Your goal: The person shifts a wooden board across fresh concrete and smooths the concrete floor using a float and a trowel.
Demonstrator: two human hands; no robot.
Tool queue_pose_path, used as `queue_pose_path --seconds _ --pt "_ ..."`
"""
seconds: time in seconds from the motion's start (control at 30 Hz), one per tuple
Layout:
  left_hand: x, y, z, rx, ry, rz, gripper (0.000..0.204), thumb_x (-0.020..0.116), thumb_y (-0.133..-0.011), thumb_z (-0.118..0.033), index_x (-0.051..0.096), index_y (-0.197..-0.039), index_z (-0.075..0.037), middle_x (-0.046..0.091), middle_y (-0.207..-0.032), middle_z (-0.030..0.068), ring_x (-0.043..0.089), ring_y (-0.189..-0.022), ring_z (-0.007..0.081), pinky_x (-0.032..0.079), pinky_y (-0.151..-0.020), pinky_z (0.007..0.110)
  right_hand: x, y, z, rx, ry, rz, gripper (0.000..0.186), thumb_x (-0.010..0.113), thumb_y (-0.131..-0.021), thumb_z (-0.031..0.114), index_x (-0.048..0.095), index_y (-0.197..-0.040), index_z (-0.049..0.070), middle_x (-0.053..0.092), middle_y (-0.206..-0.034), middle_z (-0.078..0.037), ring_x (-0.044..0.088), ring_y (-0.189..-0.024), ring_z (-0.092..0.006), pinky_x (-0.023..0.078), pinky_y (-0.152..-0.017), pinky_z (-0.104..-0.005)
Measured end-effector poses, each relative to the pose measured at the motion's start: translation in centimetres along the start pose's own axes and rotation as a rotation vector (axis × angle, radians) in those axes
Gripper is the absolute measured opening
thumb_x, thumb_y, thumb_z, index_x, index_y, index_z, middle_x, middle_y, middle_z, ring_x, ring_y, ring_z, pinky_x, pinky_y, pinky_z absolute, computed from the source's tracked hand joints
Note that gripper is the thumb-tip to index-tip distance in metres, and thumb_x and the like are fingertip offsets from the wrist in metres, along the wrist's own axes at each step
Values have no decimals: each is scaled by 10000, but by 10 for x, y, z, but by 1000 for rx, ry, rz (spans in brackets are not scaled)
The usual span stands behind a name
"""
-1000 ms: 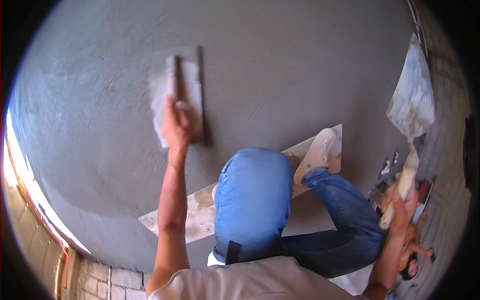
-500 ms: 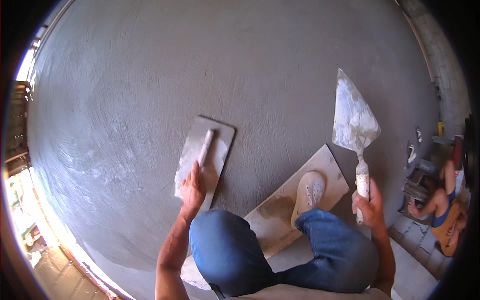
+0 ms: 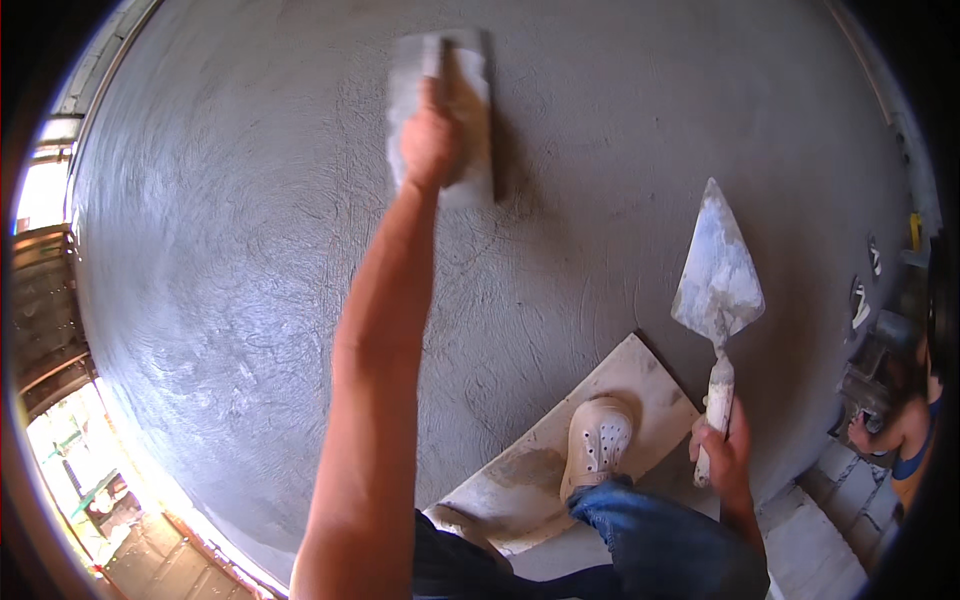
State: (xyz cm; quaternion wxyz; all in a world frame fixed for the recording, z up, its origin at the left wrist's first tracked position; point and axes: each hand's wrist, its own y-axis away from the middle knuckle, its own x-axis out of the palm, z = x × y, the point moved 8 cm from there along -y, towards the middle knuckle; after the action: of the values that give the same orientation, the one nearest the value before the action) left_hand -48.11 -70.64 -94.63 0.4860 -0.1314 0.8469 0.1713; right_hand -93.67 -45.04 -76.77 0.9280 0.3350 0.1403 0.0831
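Observation:
My left hand [image 3: 430,145] is wrapped round the handle of a rectangular plastering float [image 3: 470,110], held out at arm's length against the wet grey cement surface [image 3: 270,260]. Motion blurs the float a little. Lower right, my right hand [image 3: 725,450] grips the pale, crusted handle of a pointed brick trowel [image 3: 718,270]. Its blade, smeared with whitish mortar, points away from me and carries no visible heap. Swirling strokes and fine ridges mark the cement around both tools.
My foot in a pale clog [image 3: 600,445] rests on a mortar-stained board [image 3: 520,480] at the lower middle. Another person [image 3: 905,425] is at the right edge beside some dark gear. Bright openings [image 3: 90,460] line the left rim, and pale blocks [image 3: 850,490] lie at the lower right.
My left hand has swept the float far forward over the cement, and that arm is now stretched out. The trowel appears slightly lower in view, still in my right hand.

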Motion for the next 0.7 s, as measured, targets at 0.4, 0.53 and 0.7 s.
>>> queue_pose_path --seconds 0.4,0.53,0.7 --pt "-37 42 69 -158 53 -248 503 415 -975 -304 322 -1435 -124 665 -983 256 668 -820 400 523 -660 496 -20 -35 7 -138 -157 38 272 544 -882 137 444 -1084 -16 518 -708 -42 480 -543 -88 421 -513 -248" --pt "28 48 -7 -3 106 -23 519 408 -971 -316 313 -1432 -96 659 -866 240 649 -725 371 526 -603 455 -21 -55 3 -86 -185 -29 269 538 -897 143 461 -1105 -8 528 -711 -41 486 -546 -82 411 -512 -236" --pt "44 176 -129 70 526 20 878 544 -917 -533 248 -1418 124 501 -1198 356 536 -1094 424 466 -899 458 8 -115 32 -279 -177 -73 231 563 -931 139 492 -1122 31 548 -782 -36 526 -631 -99 435 -564 -253"
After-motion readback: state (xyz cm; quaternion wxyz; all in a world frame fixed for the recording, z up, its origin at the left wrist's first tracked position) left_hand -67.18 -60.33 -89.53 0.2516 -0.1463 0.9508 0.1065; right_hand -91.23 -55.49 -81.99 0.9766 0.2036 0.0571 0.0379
